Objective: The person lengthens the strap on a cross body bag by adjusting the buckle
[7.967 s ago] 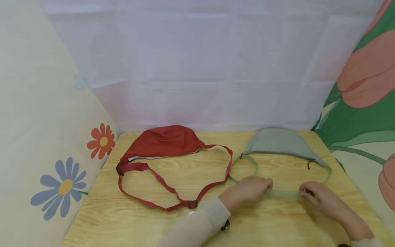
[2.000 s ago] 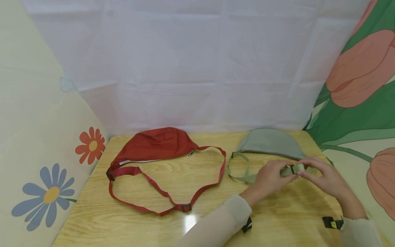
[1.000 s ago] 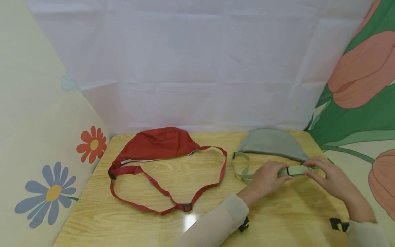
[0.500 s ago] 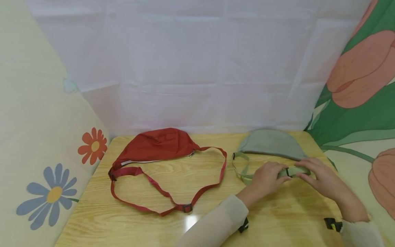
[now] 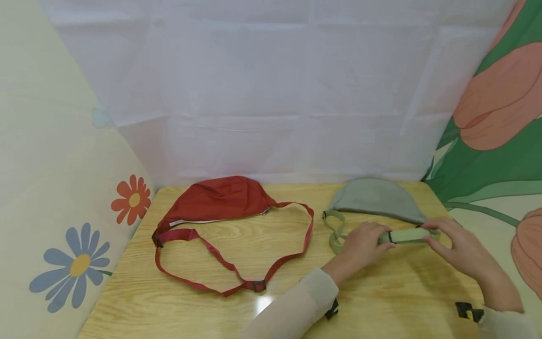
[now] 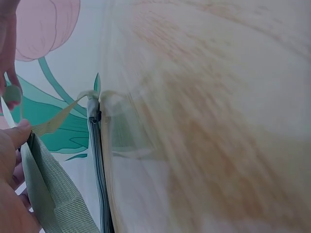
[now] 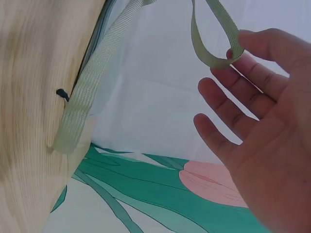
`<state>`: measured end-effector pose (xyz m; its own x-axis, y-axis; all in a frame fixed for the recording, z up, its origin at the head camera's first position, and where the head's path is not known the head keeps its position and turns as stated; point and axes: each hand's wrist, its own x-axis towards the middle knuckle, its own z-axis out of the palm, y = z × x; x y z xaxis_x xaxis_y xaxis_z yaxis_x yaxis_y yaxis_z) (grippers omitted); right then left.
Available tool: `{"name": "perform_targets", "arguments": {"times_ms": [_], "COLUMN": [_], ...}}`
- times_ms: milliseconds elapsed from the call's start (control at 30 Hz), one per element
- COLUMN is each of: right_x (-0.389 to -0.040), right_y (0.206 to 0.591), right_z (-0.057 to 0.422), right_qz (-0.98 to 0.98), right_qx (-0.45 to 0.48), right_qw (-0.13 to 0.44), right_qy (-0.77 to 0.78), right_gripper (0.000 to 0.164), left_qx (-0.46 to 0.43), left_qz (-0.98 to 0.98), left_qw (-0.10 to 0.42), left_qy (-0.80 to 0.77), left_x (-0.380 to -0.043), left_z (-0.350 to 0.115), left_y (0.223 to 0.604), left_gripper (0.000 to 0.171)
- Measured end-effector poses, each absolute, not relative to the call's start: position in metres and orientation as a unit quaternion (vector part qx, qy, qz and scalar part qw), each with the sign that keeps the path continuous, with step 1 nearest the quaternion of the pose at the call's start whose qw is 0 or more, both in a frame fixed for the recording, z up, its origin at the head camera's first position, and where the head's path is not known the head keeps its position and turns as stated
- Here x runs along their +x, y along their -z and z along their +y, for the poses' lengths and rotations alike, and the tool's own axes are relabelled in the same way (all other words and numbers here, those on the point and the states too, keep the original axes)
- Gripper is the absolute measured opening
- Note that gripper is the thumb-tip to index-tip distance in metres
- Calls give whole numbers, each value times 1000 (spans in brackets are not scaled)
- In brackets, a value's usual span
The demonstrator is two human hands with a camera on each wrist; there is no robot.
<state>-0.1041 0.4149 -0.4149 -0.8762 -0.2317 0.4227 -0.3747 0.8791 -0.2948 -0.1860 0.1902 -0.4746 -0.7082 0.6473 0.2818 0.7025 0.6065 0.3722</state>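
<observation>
A grey-green waist bag [image 5: 377,197] lies at the back right, its light green strap [image 5: 410,235] lifted in front of it. My left hand [image 5: 363,242] pinches the strap by a dark buckle [image 5: 392,237]. Some way to the right, my right hand [image 5: 459,242] pinches a folded bend of the same strap between thumb and fingers. In the right wrist view the strap hangs as a loop [image 7: 214,62] from those fingertips. The left wrist view has the left thumb and fingers on the webbing [image 6: 53,194], beside the bag's zip edge [image 6: 99,165].
A red waist bag [image 5: 224,200] lies on the left of the wooden table [image 5: 182,310]. Its strap [image 5: 279,263] spreads forward in a loop with a black buckle [image 5: 259,286]. A white cloth [image 5: 237,84] hangs behind, and flowered panels stand at both sides.
Eight seconds ago the hands held the strap lower, near the table; later they came close together at the buckle. Since half a second ago the right hand has moved right, showing more strap between.
</observation>
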Motion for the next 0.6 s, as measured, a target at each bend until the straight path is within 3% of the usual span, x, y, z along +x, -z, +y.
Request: {"name": "perform_targets", "arguments": {"times_ms": [300,600], "right_x": [-110,-116], "right_y": [417,425], "right_z": [400,394], "right_qz": [-946,-938], "right_qx": [193,232], "right_qw": [186,196], "right_qy": [-181,-165], "right_gripper": [42,37], "left_qx": [-387,-390], "left_qz": [-893,-891], "left_qw": [80,89], "left_qy": [216,216], "left_x": [-188,-189], "left_z": [189,189], "left_y": [475,475], "left_gripper": [42,41]}}
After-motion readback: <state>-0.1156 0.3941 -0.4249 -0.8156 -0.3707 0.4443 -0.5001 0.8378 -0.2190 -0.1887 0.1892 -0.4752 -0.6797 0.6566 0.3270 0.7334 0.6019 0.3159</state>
